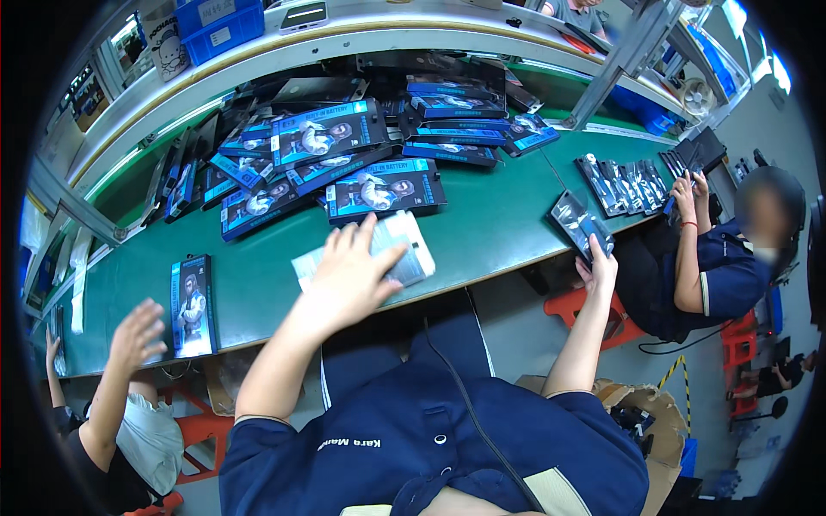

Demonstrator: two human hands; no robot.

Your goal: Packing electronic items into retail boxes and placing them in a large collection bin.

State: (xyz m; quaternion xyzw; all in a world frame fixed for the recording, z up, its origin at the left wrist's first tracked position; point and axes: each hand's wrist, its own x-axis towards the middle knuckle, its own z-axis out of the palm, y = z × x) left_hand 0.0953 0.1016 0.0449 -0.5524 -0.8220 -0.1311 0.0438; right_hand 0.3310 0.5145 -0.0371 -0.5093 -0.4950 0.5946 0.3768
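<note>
My left hand (348, 271) reaches over the table with its fingers spread, over a flat whitish stack or sheet (415, 245) at the middle of the near edge. Whether it presses on the sheet I cannot tell. My right hand (597, 268) grips the near end of a small dark tray-like pack (575, 217) with a shiny clear front, held tilted at the table's right edge. Just beyond my left hand lies a black-and-blue battery box (383, 187) with a printed figure, in front of a heap of similar boxes (323, 133).
One printed box (191, 305) lies at the left edge, beside a co-worker's hand (138, 337). At right, another person's hands (688, 199) work by a row of filled packs (621, 185). A shelf (361, 45) with a blue bin (219, 30) spans the back. An open carton (658, 421) stands lower right.
</note>
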